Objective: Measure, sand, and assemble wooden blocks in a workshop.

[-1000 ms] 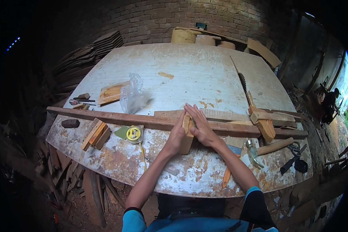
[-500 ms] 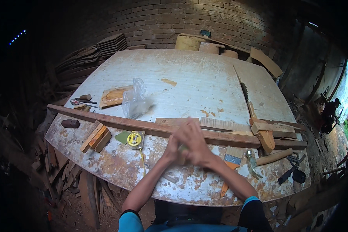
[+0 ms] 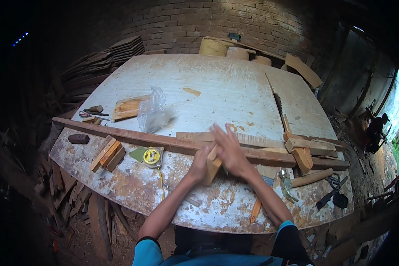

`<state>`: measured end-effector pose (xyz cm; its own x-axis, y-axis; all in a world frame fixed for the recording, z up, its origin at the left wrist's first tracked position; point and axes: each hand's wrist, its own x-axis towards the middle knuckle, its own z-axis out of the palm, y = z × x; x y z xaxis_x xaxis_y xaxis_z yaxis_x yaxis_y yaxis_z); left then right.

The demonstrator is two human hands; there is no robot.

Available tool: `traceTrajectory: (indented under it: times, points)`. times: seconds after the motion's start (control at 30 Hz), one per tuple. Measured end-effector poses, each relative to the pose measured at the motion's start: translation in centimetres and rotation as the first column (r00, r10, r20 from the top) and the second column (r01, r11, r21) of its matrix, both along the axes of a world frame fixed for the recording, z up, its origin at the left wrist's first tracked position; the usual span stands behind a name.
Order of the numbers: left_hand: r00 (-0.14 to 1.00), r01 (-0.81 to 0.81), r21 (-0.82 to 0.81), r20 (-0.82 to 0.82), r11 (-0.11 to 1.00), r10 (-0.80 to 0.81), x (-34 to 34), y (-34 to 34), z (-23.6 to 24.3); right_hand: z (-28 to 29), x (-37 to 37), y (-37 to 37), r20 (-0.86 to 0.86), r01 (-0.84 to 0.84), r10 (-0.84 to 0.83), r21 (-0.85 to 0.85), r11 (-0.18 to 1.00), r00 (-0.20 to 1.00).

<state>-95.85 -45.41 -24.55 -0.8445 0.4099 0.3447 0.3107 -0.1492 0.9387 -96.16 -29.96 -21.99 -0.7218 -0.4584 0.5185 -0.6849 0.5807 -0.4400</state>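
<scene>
At the centre of the frame, over a white, paint-worn table (image 3: 217, 91), gripping a tilted, pale tan, squared wooden block (image 3: 212, 169) in the left hand (image 3: 199, 165), with the right hand (image 3: 231, 156) spread along its right side; probably surface work on the block, calling for a steady left hold and flat right palm. Cannot tell whether that palm meets wood or covers something, nor see all of the long reddish-brown wooden beam (image 3: 164, 142) behind the hands or the orange-handled paintbrush (image 3: 256, 210) under the right forearm (image 3: 269, 195).
</scene>
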Motion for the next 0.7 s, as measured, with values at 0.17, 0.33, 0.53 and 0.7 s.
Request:
traceTrajectory:
  times: [0.17,0.33,0.53,0.7]
  points:
    - [0.987,-0.027,-0.043,0.157,0.999,0.033,-0.6,-0.3,-1.4,0.9,0.5,-0.3,0.030,-0.087,0.087,-0.015,0.996,0.996]
    - [0.981,-0.017,0.103,-0.189,0.995,0.037,-1.4,-0.5,-4.5,1.0,2.6,-1.3,-0.092,0.006,0.039,0.447,0.895,0.995]
    - [0.996,-0.093,0.032,-0.009,0.995,0.094,-0.4,1.6,-1.1,-1.1,-0.7,1.7,0.193,-0.126,0.203,-0.349,0.929,0.960]
    - [0.995,-0.099,0.059,-0.018,0.993,0.101,-0.5,0.6,-1.5,-2.3,-1.3,2.1,0.423,-0.058,0.299,-0.494,0.867,0.855]
